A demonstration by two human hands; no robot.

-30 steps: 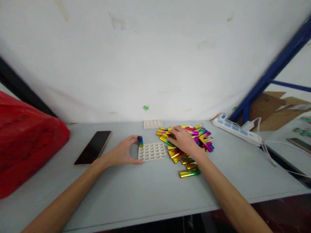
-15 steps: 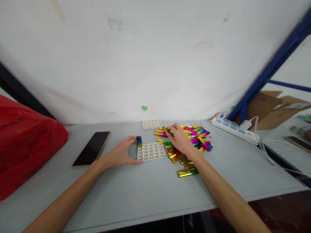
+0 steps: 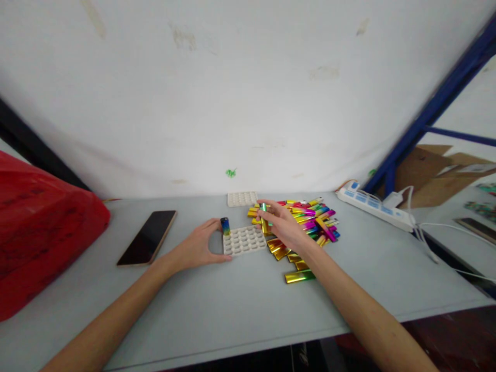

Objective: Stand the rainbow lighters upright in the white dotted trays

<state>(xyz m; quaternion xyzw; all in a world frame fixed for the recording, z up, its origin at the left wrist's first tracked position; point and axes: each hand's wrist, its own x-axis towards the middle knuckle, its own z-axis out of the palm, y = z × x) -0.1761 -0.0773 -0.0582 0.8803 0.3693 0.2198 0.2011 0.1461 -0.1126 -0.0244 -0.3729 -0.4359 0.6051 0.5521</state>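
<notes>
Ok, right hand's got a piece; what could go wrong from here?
The blue-topped piece stands at the far left corner of the near tray, right by the left hand's fingertips, so a small nudge might tip it.

The gold-green piece in the right hand could slip, as it seems held by the fingers alone.

The loose pile lies crisscrossed beneath that hand; a brush might scatter some.

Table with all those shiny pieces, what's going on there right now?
A person's right hand holds a gold-and-green piece at the left side of the shiny pile. The left hand curves around the left edge of the near white tray, where one blue-and-yellow piece stands upright in the far left corner. A second white tray lies behind, near the wall.
</notes>
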